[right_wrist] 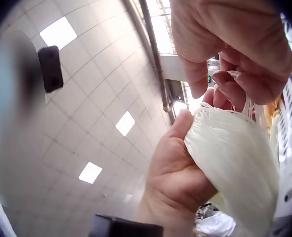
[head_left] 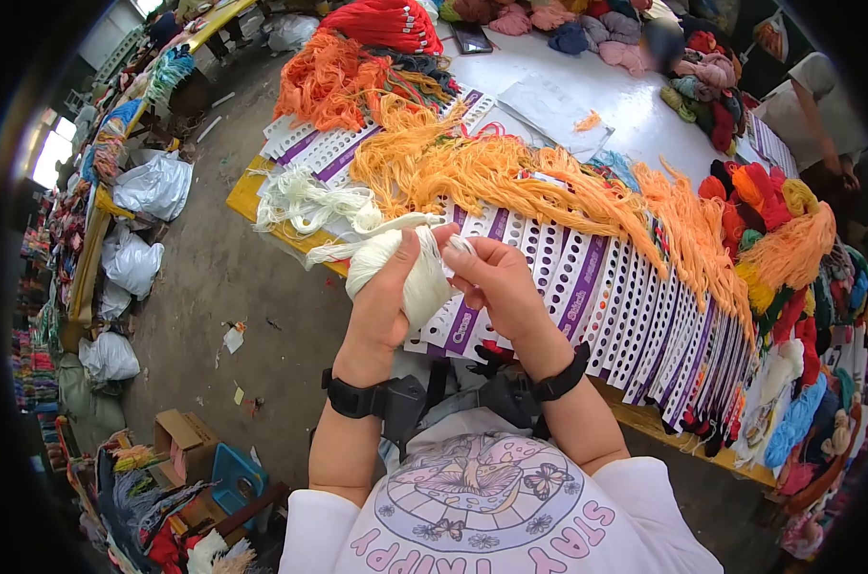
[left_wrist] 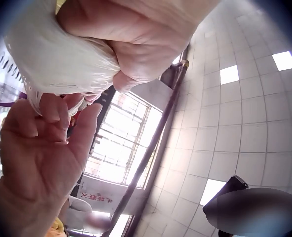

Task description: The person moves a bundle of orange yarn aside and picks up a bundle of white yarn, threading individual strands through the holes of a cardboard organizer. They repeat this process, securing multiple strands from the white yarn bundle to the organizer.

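A thick skein of cream-white thread (head_left: 426, 292) is gripped in my left hand (head_left: 378, 304), the thumb lying along its side. Right beside it, my right hand (head_left: 506, 283) has curled fingers at the skein's looped end, holding a few fine strands (right_wrist: 247, 104). In the left wrist view, the skein (left_wrist: 62, 61) bulges out of the palm. More loose cream-white thread (head_left: 305, 203) lies on the table's left corner, just beyond my left hand.
Punched thread cards (head_left: 572, 273) with purple bands line the table's near edge. Orange yarn (head_left: 510, 177) drapes across them. Red skeins (head_left: 384, 24) and a phone (head_left: 472, 38) sit farther back. Coloured yarn piles (head_left: 778, 234) stand right; white plastic bags (head_left: 154, 187) lie left.
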A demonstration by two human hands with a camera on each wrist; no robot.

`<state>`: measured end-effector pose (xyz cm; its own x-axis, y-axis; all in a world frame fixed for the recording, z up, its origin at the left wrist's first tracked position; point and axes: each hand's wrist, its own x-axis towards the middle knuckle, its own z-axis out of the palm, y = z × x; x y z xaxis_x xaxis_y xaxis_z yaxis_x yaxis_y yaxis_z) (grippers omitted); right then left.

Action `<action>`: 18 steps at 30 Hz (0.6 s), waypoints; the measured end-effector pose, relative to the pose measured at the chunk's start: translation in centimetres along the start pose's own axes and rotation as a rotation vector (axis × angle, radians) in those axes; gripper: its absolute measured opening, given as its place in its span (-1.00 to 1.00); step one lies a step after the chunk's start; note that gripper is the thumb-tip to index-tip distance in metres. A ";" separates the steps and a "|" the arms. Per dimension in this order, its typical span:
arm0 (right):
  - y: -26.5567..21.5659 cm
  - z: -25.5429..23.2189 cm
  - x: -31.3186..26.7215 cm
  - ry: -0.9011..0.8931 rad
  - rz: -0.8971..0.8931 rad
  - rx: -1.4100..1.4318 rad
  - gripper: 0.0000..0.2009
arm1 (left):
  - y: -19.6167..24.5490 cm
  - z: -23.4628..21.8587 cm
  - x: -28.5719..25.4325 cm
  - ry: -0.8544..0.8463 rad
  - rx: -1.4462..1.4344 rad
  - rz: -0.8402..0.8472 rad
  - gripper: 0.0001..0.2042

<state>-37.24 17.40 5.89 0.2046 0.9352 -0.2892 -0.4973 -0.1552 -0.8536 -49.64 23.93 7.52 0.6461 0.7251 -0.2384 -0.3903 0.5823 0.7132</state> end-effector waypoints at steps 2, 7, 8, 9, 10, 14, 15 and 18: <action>0.2 0.3 0.0 0.018 -0.050 -0.012 -0.82 | -0.2 0.1 0.0 -0.006 0.026 -0.012 -0.65; 0.4 0.3 0.0 0.061 -0.027 0.101 -0.84 | -0.2 0.0 0.1 -0.036 -0.001 0.001 -0.66; 0.5 0.3 0.0 0.060 -0.035 0.131 -0.84 | -0.2 -0.2 0.1 -0.047 -0.001 -0.002 -0.68; 0.6 0.3 0.0 0.060 -0.043 0.161 -0.84 | -0.2 -0.5 0.2 -0.032 -0.011 -0.003 -0.69; 0.6 0.2 0.0 0.053 -0.046 0.158 -0.84 | -0.3 -0.8 0.3 -0.018 -0.021 -0.004 -0.71; 0.9 -0.2 0.1 0.044 -0.080 0.097 -0.85 | -0.5 -0.5 0.3 0.017 0.020 0.035 -0.76; 1.0 -0.3 0.1 0.046 -0.094 0.069 -0.85 | -0.6 -0.5 0.3 0.010 0.025 0.032 -0.75; 0.8 0.2 -0.2 0.089 -0.140 -0.003 -0.83 | -0.7 -0.7 0.7 0.002 0.020 0.028 -0.75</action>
<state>-37.78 17.16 5.37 0.3457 0.9158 -0.2044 -0.4558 -0.0265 -0.8897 -49.38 24.23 6.37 0.6334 0.7421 -0.2193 -0.3953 0.5539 0.7327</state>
